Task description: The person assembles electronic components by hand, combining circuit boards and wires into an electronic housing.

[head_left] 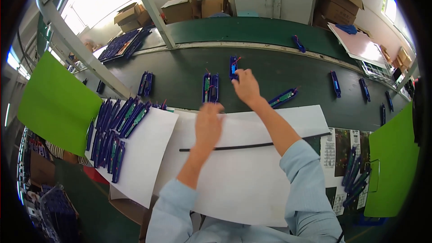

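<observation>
My right hand [246, 87] reaches over the dark green belt, its fingers closed at the near end of a narrow blue plastic casing [233, 65] with a red wire at its top. My left hand [209, 123] is over the far edge of the white board [243, 175], smeared by motion, so its fingers are unclear. Just beyond it lie two blue casings side by side, one with a green circuit board [207, 86] showing, the other darker inside [214, 88]. Right of my right hand, another casing with a green circuit board [283, 97] lies slanted on the belt.
Many blue casings [119, 121] are heaped on a white sheet [150, 141] at left. A black strip [229, 147] crosses the board. More casings [355, 171] lie at right on printed paper [329, 153]. Green panels [58, 103] [390, 166] stand at both sides; a white post [85, 49] rises at left.
</observation>
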Demonstrator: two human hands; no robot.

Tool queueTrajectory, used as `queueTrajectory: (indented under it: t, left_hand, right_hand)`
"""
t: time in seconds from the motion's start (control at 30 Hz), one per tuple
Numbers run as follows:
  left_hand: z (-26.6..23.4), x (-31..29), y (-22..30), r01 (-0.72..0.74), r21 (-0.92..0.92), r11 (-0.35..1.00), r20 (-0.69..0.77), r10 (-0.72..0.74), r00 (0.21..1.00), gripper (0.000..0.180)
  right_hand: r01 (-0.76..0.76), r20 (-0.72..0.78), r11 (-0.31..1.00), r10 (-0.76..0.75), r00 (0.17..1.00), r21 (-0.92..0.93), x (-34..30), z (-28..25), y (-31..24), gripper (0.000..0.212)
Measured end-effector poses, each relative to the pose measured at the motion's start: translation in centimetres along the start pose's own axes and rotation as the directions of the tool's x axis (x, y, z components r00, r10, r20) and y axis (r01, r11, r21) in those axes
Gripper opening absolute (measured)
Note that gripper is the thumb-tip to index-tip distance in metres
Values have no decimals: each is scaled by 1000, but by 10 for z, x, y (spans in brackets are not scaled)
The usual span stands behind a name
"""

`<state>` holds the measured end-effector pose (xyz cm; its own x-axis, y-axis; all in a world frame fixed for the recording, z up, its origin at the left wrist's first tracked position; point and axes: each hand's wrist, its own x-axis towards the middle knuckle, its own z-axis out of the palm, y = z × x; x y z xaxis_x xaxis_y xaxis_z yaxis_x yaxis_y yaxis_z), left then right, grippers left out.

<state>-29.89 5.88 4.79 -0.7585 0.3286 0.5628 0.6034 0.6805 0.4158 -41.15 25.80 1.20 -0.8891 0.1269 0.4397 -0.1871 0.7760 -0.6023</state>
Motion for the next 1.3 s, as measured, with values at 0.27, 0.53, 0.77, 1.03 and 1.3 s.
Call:
queueTrajectory:
  t: [0.27,0.53,0.77,1.03,1.3]
  left_hand:
    - [27,-70,34,40,-53,998,359,-18,933,45]
    - [12,-79,69,-122,-141,982,265,156,952,22]
    - [-80,-80,148,109,-498,860,-75,-168,983,22]
    - [-300,-233,94,370,-426,826,-554,-561,615,28]
    - [-379,-574,19,829,291,478,-736,-441,513,29]
  right_hand:
    - [-54,190,946,119,975,-320,55,61,19,61]
    - [-131,104,936,103,989,326,-17,-60,-13,45]
    - [-176,-293,970,220,930,168,-254,-304,-50,42]
    - [-320,-502,938,343,794,133,-371,-327,-26,46]
    - [-413,-180,869,468,865,272,-429,-242,-13,40]
